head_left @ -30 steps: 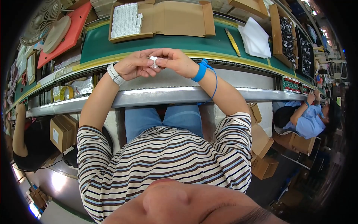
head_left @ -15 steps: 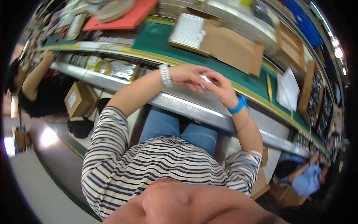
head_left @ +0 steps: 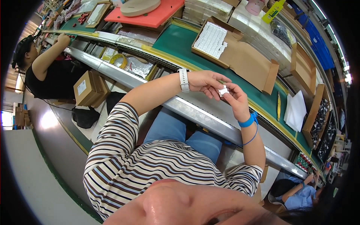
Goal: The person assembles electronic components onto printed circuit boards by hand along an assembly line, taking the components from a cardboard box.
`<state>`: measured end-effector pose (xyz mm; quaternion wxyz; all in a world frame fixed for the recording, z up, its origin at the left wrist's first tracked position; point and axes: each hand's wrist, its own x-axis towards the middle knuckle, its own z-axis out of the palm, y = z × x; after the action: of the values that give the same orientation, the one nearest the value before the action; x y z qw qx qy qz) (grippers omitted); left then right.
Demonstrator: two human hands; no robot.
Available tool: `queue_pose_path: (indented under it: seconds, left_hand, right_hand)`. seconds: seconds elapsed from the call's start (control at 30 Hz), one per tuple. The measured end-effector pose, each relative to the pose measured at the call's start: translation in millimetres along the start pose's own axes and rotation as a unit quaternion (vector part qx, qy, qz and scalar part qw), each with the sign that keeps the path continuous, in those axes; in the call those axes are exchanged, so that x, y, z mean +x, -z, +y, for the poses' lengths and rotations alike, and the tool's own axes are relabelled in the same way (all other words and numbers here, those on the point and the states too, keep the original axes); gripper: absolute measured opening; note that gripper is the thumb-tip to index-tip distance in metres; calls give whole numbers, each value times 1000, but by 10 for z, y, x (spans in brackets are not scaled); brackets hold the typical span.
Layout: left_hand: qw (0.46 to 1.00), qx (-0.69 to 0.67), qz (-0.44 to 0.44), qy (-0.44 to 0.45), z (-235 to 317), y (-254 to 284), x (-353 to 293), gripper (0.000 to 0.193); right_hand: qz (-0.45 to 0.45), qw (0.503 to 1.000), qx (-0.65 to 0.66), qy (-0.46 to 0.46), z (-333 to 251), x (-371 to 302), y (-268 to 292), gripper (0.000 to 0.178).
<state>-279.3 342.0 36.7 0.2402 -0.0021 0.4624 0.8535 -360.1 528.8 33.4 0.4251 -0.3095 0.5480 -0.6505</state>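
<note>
As both forearms (head_left: 155,93) angle inward, left hand (head_left: 205,81) and right hand (head_left: 237,100) pinch a white piece (head_left: 224,90).

Bench: I see a long green worktop (head_left: 168,41) with yellow edging, slanting across my feed.
Rail: silver metal rail (head_left: 210,119) along the near side.
Floor: grey floor (head_left: 63,150), glare patch (head_left: 48,120) at left.
Lower left: pale flat surface (head_left: 22,165), green border.
Far left: bright panel (head_left: 6,118); I cannot tell window from lamp.
Upper right: white light strips (head_left: 318,9).
</note>
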Motion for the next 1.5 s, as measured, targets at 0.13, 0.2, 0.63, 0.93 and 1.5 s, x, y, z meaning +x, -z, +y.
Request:
queue_pose_path:
  seconds: [0.13,0.2,0.63,0.93,1.5]
  left_hand:
    - [1000,8,10,3,-17,1,13,57]
    - [999,30,5,16,-27,10,23,62]
    - [999,43,-4,2,-62,7,31,60]
    - [998,46,-40,7,-46,-18,14,58]
    - [998,49,31,22,-59,-10,31,26]
  right_hand:
    - [3,999,-40,29,4,-9,-16,29]
    - [8,998,-54,35,16,-13,-18,29]
    - [13,978,-187,91,34,-14,-19,28]
    - [35,982,-166,81,21,-23,-40,27]
    - [106,936,-278,190,-35,-29,-67,27]
